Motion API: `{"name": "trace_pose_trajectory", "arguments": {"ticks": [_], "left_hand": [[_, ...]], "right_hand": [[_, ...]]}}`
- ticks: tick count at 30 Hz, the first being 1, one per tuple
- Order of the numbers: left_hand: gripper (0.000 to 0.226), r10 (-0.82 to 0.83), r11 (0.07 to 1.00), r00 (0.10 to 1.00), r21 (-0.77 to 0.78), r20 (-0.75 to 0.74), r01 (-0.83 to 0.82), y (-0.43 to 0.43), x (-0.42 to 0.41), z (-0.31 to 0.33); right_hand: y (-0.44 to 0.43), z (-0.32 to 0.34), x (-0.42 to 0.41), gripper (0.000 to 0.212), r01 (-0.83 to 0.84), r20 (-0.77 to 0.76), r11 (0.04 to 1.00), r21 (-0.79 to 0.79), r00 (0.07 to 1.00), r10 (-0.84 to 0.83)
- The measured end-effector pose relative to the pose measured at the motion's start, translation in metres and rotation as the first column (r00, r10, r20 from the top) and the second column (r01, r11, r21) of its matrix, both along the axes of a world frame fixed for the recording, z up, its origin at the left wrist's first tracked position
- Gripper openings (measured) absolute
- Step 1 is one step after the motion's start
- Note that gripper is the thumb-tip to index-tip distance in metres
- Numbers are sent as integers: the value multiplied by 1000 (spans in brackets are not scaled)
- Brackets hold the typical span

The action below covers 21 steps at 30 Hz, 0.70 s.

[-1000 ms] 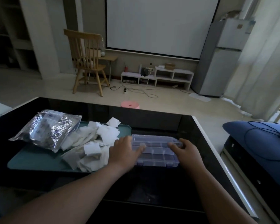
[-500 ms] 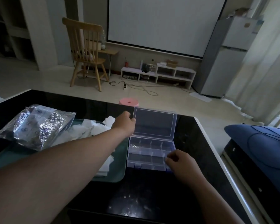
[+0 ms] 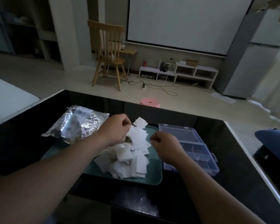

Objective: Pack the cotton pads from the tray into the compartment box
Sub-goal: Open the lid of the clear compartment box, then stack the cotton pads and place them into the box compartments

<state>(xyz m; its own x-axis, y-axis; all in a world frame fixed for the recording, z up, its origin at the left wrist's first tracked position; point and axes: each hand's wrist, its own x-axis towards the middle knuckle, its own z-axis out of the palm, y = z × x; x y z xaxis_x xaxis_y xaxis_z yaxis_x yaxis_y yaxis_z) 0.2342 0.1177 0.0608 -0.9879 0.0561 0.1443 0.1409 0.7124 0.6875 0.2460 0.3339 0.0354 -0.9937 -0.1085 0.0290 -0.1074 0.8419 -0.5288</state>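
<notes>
My left hand [image 3: 118,130] curls over the cotton pads [image 3: 129,159] heaped on the tray [image 3: 153,180], pinching a few, I judge to lift them. My right hand [image 3: 162,143] is curled over the tray's right side; whether it holds a pad I cannot tell. The box [image 3: 199,152] lies open just right of the tray, keeping carries short

a crinkled silver foil bag [image 3: 76,125] lies left on the glossy black worktop [image 3: 233,151]; beyond its far edge a pink stool [image 3: 150,103]; farther back a wooden chair [image 3: 108,54], low white shelf [image 3: 179,73], floor cables [image 3: 160,88], projection screen [image 3: 184,21], grey fridge [image 3: 257,54]
</notes>
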Motion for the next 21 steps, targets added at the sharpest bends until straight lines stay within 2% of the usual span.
{"name": "trace_pose_trajectory", "arguments": {"ticks": [4, 7, 8, 11, 14, 16, 21], "left_hand": [[16, -37, 996, 998, -81, 54, 41, -14, 16, -24], [48, -133, 958, 987, -244, 95, 152, -17, 24, -36], [52, -149, 937, 984, -303, 101, 173, -16, 27, -38], [37, -185, 871, 979, -448, 84, 203, -11, 25, -44], [13, -204, 871, 975, -438, 91, 223, -9, 19, -50], [6, -203, 880, 973, -415, 108, 230, -11, 15, -53], [15, -184, 932, 974, -291, 135, 216, -11, 13, -55]], "right_hand": [[-24, -7, -4, 16, -86, 139, 991, 103, 988, 72], [-28, -18, 5, 38, -77, 199, 984, 159, 979, 45], [-29, -22, 9, 45, -74, 214, 982, 174, 976, 36], [-31, -33, 14, 50, -83, 242, 979, 188, 970, 36], [-31, -36, 12, 41, -74, 247, 984, 159, 969, 33], [-30, -39, 9, 38, -64, 260, 987, 146, 965, 24], [-27, -39, 7, 33, -48, 271, 994, 96, 962, 20]]}}
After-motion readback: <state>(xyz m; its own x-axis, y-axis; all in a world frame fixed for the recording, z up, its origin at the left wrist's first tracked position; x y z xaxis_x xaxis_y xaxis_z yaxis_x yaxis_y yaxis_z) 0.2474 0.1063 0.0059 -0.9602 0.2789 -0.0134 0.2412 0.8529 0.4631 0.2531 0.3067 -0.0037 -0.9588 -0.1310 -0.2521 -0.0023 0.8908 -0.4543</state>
